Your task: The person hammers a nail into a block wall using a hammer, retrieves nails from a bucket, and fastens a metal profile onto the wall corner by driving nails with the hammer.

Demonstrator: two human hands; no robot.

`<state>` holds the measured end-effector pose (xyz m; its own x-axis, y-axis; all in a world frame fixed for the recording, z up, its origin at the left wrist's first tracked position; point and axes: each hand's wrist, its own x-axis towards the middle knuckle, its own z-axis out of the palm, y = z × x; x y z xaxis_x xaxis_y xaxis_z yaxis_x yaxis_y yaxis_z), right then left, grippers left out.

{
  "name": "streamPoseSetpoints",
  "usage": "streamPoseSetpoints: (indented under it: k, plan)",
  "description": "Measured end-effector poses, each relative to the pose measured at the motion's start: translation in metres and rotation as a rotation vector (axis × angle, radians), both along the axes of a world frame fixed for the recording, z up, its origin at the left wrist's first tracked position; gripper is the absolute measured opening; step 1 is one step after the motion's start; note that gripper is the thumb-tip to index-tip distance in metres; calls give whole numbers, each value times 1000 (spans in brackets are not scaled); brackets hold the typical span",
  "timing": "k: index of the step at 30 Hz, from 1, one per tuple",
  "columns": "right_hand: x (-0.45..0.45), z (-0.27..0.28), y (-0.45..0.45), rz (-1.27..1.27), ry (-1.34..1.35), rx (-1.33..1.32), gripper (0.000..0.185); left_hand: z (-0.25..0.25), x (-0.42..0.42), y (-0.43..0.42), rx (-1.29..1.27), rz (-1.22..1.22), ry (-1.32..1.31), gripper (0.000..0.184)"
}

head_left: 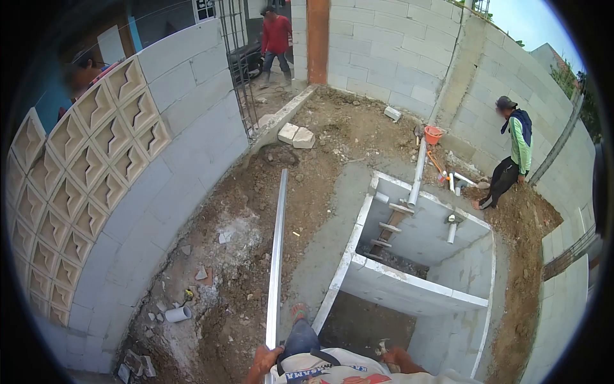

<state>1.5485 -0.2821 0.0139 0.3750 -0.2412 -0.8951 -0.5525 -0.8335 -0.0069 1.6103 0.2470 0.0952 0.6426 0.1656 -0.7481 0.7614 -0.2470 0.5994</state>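
Observation:
My left hand (263, 360) is closed round the near end of a long silvery metal bar (277, 256), which stretches away over the dirt to the left of the pit. At the lower edge, beside my shirt, my right hand (395, 358) is partly seen with its fingers curled; a small pale thing (382, 346) shows by it, too small to name. In front of me a block-walled pit (384, 275) is split in two by a cross wall. My foot (299, 312) stands on the wet grey strip of mortar along its left side.
A ladder (387, 233) and a white pipe (419, 173) lean at the pit's far compartment. An orange bucket (433, 135) stands beyond. One person (518, 144) bends at the right, another (276, 41) is at the back. Blocks (297, 136) and a short pipe (178, 314) lie on the dirt.

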Motion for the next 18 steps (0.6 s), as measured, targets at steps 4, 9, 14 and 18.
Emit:
streamPoseSetpoints:
  k: [4, 9, 14, 18]
  plan:
    - [41, -13, 11, -151, 186, -121, 73, 45, 155, 15, 5, -82, 38, 39]
    - [146, 37, 35, -295, 197, -25, 75, 91, 339, 5, -91, -29, -39, 25]
    - [330, -11, 55, -254, 63, 11, 64, 57, 503, -9, -66, 1, -48, 24]
    - [546, -102, 72, -188, -103, 45, 56, -6, 623, -15, 137, -120, -164, 29]
